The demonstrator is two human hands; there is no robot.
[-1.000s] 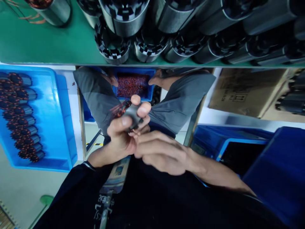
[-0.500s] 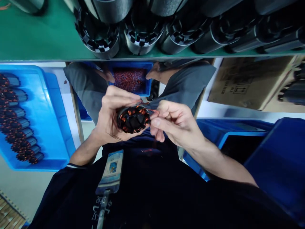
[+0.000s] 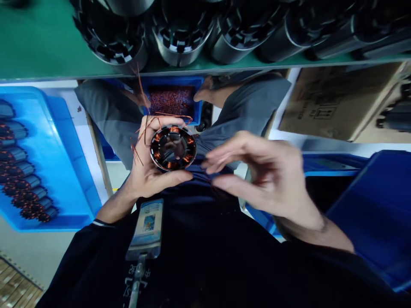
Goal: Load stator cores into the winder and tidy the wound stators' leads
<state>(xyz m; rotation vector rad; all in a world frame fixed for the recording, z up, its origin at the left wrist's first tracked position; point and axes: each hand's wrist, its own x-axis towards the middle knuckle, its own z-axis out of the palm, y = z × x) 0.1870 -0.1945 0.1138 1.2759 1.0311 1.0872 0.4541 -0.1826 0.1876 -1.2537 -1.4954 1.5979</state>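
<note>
My left hand (image 3: 144, 167) is wrapped round a motor stator (image 3: 174, 166), a ring with copper windings inside and a dark rim. Its open bore faces up toward me, and part of my fingers shows through it. Loose copper wires (image 3: 140, 96) stick out from the stator over the back of my left hand, some reaching toward the bench edge. To the right of the stator, apart from it, my right hand (image 3: 266, 171) is held with thumb and fingers spread. It is slightly blurred, and I see nothing between its fingertips.
Several metal cylinders (image 3: 180, 53) stand along the green bench (image 3: 35, 47) above. A blue tray (image 3: 69, 171) at left holds rows of stators (image 3: 27, 182). Between my legs sits a blue bin (image 3: 199, 115) of reddish scraps. Cardboard (image 3: 305, 107) and blue crates (image 3: 369, 214) are at right.
My left hand has turned the stator, so its open bore now shows and the long wires fan out at the upper left. My right hand has let go of the wires and moved right, opening.
</note>
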